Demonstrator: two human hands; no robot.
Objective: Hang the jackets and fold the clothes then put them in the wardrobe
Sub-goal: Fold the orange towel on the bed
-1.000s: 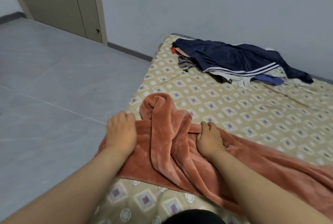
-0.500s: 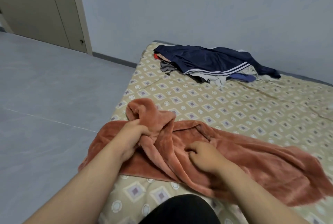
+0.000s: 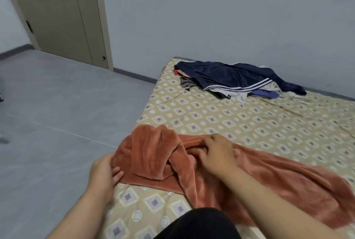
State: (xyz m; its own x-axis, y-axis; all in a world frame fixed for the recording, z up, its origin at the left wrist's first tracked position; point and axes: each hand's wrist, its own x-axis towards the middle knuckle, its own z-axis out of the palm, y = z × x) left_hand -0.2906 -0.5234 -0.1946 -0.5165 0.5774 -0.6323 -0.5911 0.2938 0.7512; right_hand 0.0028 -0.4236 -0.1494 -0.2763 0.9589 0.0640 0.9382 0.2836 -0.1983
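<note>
A rust-orange fleece garment lies spread across the near part of the patterned mattress, its left end bunched and partly folded over. My left hand grips the garment's left edge at the mattress side, fingers curled under the cloth. My right hand pinches a fold in the garment's middle. A navy jacket with white stripes tops a pile of other clothes at the far corner of the mattress.
Grey tiled floor lies to the left of the mattress. A beige door stands in the far left corner, against a plain grey wall. My dark-clothed knee shows at the bottom edge.
My left hand let go of the bunched fold and dropped to the garment's left edge. My right hand moved up to the middle fold. The bunched end now lies flatter, folded over.
</note>
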